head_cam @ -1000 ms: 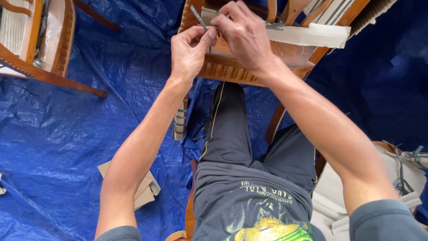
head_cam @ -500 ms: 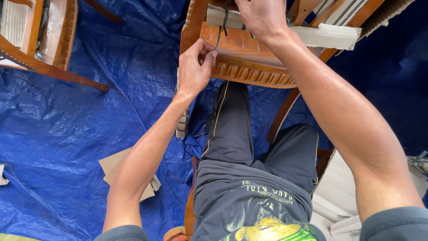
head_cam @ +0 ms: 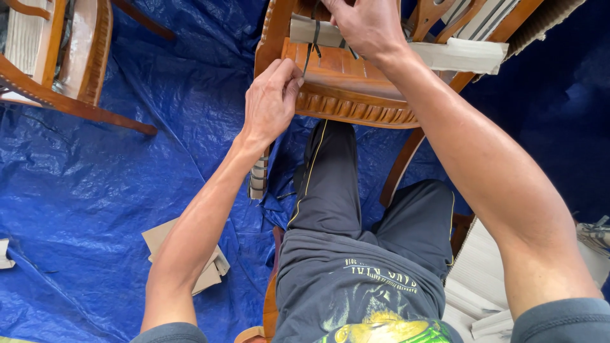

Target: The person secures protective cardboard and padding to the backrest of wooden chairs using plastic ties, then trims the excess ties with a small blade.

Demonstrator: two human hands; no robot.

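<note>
Pinching a black strap (head_cam: 309,54), the left hand (head_cam: 272,101) curls; the right hand (head_cam: 365,25) seemingly grips cardboard padding (head_cam: 457,56).

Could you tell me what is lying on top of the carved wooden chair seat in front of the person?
A cardboard strip lies across the chair seat, with a dark strap hanging over it. The right hand covers the strip's middle; the left hand pinches the strap's end.

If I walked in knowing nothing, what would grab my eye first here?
Most likely the bright blue tarp spread across the whole floor. Next, at top centre, the carved wooden chair, where the left hand pinches a thin dark strap and the right hand presses on pale cardboard padding wrapped around the frame. A folded cardboard piece lies on the tarp at lower left.
</note>
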